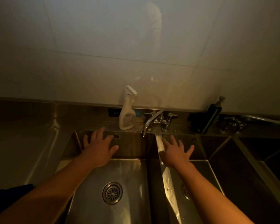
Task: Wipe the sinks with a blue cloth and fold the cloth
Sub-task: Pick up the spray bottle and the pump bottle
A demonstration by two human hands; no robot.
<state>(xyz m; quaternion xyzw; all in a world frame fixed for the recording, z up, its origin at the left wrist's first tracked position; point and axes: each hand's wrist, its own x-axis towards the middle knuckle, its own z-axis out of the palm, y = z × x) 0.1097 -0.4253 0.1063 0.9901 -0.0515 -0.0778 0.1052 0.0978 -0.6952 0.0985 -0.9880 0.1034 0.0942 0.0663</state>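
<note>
Since both hands are bare and hold nothing, I think the wiping is not started yet. At the far left edge lies a dark blue flat shape (13, 189). It may be a cloth, but I cannot tell. The left hand (99, 147) hangs over the back of the left shiny steel sink (129, 173), with its fingers spread apart and gripping nothing. Behind it stands a white plastic spray bottle (126, 117), and next to that a bent silver tap (150, 122). A long pale strip of cloth (168, 183) lies along the wall between the two sinks. In this dim yellow light its colour does not show. The right hand (174, 154) also has its fingers spread, over the middle steel sink (204, 149), with its thumb just at that strip. Next, a hand needs to close on the cloth and rub it round a sink.
</note>
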